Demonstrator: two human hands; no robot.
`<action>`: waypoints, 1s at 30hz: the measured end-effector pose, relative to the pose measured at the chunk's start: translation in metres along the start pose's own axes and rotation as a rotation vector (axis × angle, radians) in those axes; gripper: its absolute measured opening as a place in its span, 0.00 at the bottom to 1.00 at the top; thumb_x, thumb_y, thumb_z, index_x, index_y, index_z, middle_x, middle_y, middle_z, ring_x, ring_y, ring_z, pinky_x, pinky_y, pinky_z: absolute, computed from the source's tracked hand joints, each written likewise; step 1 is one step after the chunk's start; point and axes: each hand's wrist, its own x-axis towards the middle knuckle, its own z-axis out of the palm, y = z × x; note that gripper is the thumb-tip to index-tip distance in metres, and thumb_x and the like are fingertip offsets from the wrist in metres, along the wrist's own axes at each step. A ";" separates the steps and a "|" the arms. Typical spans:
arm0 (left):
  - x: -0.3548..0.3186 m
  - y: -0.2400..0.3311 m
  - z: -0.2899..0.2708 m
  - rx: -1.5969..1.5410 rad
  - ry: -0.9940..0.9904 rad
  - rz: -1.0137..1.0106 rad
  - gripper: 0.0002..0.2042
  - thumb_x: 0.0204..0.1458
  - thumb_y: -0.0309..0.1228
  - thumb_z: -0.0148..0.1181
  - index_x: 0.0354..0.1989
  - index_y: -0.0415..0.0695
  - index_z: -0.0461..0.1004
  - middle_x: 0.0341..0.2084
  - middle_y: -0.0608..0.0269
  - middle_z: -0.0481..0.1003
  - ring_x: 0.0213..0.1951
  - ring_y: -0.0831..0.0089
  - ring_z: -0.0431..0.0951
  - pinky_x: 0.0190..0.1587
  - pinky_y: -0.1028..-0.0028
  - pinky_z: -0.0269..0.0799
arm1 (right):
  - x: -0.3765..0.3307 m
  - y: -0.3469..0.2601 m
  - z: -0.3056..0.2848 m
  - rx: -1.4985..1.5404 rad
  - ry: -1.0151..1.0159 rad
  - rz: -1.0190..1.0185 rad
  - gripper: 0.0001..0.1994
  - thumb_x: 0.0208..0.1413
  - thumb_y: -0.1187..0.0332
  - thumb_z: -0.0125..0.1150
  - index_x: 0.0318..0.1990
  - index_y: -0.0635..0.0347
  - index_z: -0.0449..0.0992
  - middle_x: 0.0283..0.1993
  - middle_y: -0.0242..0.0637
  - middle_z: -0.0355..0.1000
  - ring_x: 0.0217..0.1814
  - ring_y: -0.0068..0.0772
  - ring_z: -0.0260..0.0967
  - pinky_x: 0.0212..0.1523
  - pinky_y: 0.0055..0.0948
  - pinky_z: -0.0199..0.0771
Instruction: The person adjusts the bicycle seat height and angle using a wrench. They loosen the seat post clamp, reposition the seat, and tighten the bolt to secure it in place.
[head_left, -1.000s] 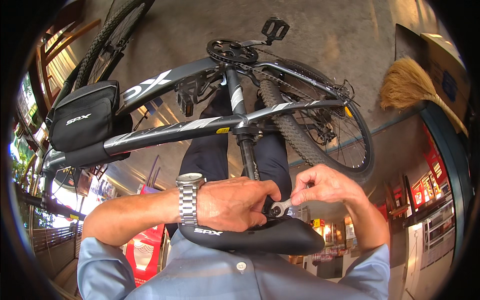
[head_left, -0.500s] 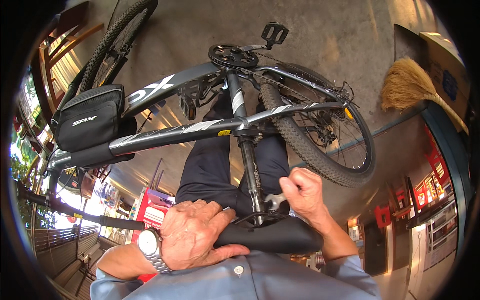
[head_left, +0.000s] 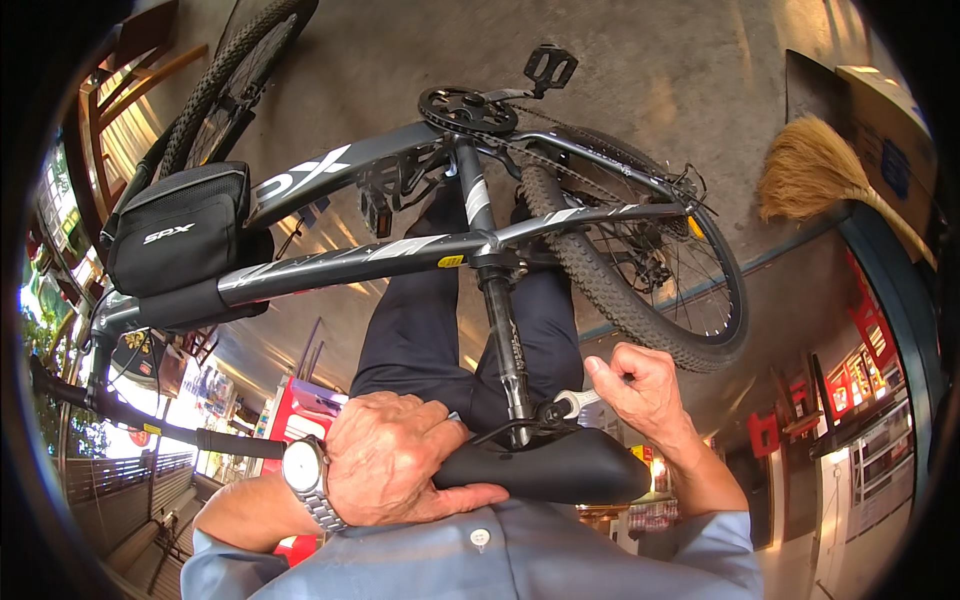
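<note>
A dark grey bicycle (head_left: 400, 257) lies tipped across my lap, its black saddle (head_left: 545, 468) against my shirt. My left hand (head_left: 388, 455) wraps around the saddle's left end, thumb along the near side. In my right hand (head_left: 640, 392) is a silver wrench (head_left: 577, 402), held in a closed grip. The wrench's head meets the clamp (head_left: 548, 416) under the saddle, at the end of the black seat post (head_left: 508, 350). My palm and fingers hide the rest of its handle.
The rear wheel (head_left: 650, 260) lies to the right, with chainring (head_left: 467, 110) and pedal (head_left: 550, 68) farther off. A black bag (head_left: 180, 230) hangs on the frame at left, near the handlebar (head_left: 240, 444). A straw broom (head_left: 815, 170) stands by a cardboard box (head_left: 895, 150) at far right.
My right hand has shifted right and slightly down, swinging the wrench from upright to pointing out sideways at the clamp. My left hand keeps its hold on the saddle.
</note>
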 end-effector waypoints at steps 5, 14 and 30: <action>0.001 -0.001 0.002 -0.012 0.010 0.020 0.26 0.36 0.52 0.77 0.24 0.39 0.79 0.15 0.62 0.70 0.19 0.62 0.75 0.24 0.68 0.70 | 0.005 -0.007 0.000 -0.012 -0.001 0.001 0.20 0.53 0.69 0.69 0.17 0.62 0.63 0.15 0.38 0.59 0.16 0.39 0.58 0.19 0.35 0.59; 0.004 -0.002 0.000 -0.013 0.002 0.056 0.26 0.36 0.52 0.77 0.24 0.39 0.78 0.15 0.62 0.69 0.17 0.62 0.74 0.23 0.68 0.69 | -0.003 0.000 0.024 0.055 0.103 -0.097 0.20 0.53 0.73 0.67 0.17 0.62 0.60 0.16 0.39 0.57 0.17 0.42 0.55 0.22 0.37 0.56; 0.008 -0.002 -0.012 -0.075 -0.162 -0.006 0.28 0.36 0.56 0.75 0.29 0.41 0.78 0.19 0.61 0.71 0.24 0.58 0.77 0.26 0.63 0.71 | 0.013 0.002 0.027 -0.097 0.122 -0.371 0.16 0.51 0.72 0.59 0.15 0.56 0.61 0.14 0.34 0.58 0.14 0.37 0.56 0.22 0.34 0.52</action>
